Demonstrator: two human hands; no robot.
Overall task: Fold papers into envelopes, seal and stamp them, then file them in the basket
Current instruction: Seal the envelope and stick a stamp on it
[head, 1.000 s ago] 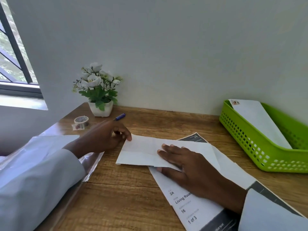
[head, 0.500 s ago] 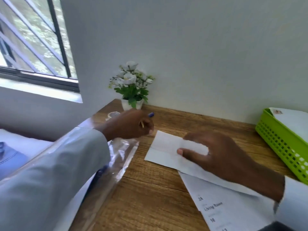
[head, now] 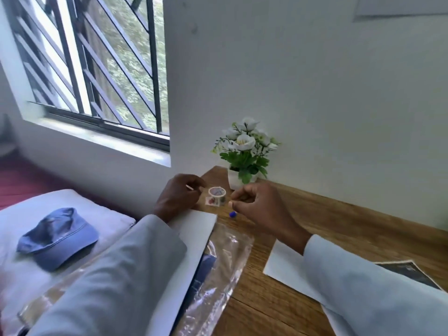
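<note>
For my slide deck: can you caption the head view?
Both hands, left hand and right hand, close in on a sticker tape roll beside a potted white flower on a wooden desk.

Grainy wooden table [head: 351, 229], glossy clear plastic bag [head: 225, 267], matt white paper [head: 286, 265], seemingly cloth cap [head: 60, 238]

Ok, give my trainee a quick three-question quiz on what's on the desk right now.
1. True or false: the small roll of sticker tape stands between the left hand and the right hand.
2. What lies on the white pillow? A) blue cap B) green basket C) pen
3. Fill in: the white-flowered plant in a white pot stands against the ____.

Key: 1 true; 2 A, the blue cap; 3 wall.
</note>
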